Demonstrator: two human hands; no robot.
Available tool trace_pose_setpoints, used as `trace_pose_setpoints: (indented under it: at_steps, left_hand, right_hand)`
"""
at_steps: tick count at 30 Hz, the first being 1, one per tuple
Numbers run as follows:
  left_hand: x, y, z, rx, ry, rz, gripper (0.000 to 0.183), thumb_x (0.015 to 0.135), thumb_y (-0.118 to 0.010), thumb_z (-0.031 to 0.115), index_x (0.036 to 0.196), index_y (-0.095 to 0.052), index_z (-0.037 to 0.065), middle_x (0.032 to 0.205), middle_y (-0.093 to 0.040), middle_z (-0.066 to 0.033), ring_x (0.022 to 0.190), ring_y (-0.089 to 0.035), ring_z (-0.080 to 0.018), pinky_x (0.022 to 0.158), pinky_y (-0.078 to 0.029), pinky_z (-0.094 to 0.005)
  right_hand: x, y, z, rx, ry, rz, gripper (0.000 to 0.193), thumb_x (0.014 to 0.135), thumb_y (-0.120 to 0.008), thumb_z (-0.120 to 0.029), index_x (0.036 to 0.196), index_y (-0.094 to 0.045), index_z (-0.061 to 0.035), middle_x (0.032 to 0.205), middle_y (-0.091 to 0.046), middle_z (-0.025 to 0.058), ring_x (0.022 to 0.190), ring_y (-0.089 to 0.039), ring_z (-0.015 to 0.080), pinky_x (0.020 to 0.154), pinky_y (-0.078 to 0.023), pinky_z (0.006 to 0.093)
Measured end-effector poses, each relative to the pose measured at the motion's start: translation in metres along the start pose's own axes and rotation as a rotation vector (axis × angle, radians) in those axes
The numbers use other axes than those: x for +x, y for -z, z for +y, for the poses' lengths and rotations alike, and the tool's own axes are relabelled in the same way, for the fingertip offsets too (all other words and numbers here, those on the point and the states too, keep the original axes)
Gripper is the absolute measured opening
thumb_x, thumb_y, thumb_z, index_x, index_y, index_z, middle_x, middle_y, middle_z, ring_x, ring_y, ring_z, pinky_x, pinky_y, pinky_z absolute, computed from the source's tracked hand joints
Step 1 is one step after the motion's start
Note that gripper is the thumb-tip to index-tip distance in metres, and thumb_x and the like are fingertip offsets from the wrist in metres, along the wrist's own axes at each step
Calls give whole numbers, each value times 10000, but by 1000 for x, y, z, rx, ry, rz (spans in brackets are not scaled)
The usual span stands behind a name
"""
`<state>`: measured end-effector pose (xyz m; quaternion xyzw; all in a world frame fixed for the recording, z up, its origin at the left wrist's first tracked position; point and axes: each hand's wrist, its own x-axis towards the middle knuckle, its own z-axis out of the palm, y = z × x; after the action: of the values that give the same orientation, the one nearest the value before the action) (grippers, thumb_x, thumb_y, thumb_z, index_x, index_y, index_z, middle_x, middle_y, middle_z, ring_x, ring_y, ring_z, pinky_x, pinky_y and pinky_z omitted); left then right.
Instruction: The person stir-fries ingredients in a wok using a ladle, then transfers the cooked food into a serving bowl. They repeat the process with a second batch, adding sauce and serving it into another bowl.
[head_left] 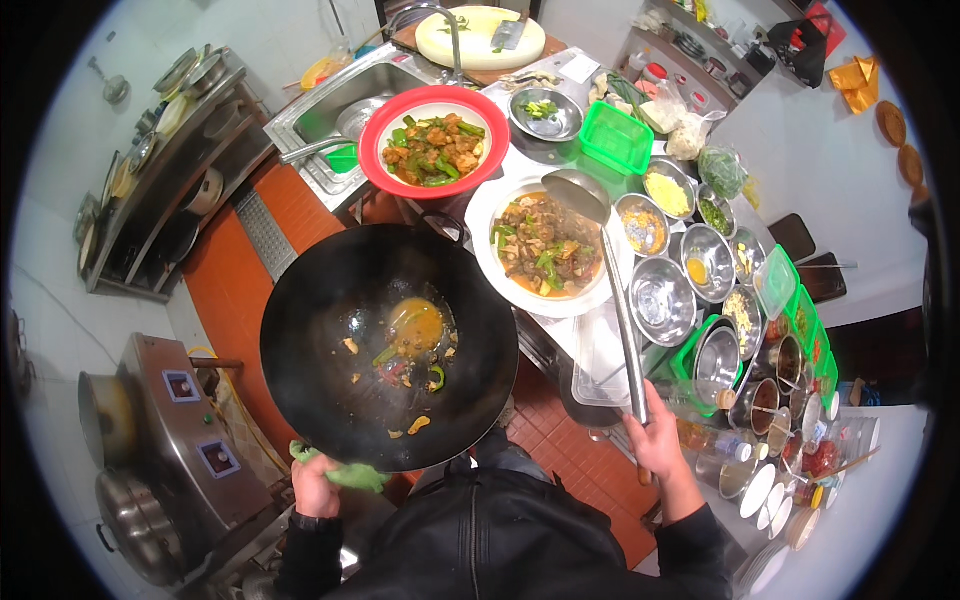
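A large black wok [310, 330] hangs in front of me, tilted, with a little brown sauce and several scraps of food left inside. My left hand [314, 487] is closed on its near edge through a green cloth [358, 476]. My right hand [656, 432] grips the long handle of a metal ladle [578, 196]. The ladle's bowl is over the upper right part of a white dish [483, 262] filled with meat, green pepper and brown sauce. Just beyond the wok stands a red-rimmed bowl [372, 150] of another meat and pepper dish.
Metal bowls [663, 300] of chopped ingredients crowd the counter at right, beside a green basket [615, 138]. Bottles and seasoning pots stand nearer on the right. A sink [372, 95] lies at the far left, a round cutting board [470, 45] with a cleaver behind. Left are shelves and a steel stove [180, 420].
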<state>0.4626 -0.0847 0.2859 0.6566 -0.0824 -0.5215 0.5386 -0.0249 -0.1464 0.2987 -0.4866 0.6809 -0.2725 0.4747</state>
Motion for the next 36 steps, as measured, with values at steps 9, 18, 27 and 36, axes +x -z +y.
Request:
trace_pose_setpoints:
  at_steps: [9,18,27,36]
  left_hand:
    - [-3,0,-2,70,-10,30,78,696,-549,28,758,-597,37,655,-586,-45,521,-559,-162,433,-383,-260]
    - [-6,-5,3,81,43,23,119,710,-545,22,811,-604,44,688,-577,-14,523,-523,-127,433,-336,-248]
    - [-6,-4,4,20,57,50,34,711,-560,-25,719,-586,-6,672,-591,-60,580,-567,-158,534,-418,-292]
    - [-4,-2,9,52,73,37,46,703,-569,-38,716,-588,1,696,-603,-57,619,-579,-157,577,-438,-296]
  right_hand:
    - [-23,-21,-22,202,-12,-221,622,904,-575,35,1487,-371,-32,921,-646,21,683,-600,107,668,-497,226]
    - [-12,-74,-50,-168,-71,-555,556,850,-593,-9,1393,-481,-52,852,-624,17,700,-557,72,651,-474,245]
    - [-18,-87,-59,185,-453,-813,523,887,-562,28,1395,-482,-67,711,-559,11,514,-524,78,473,-428,220]
    - [-25,-52,-67,751,-896,-995,534,846,-619,-33,1350,-451,14,624,-474,32,433,-414,100,408,-353,225]
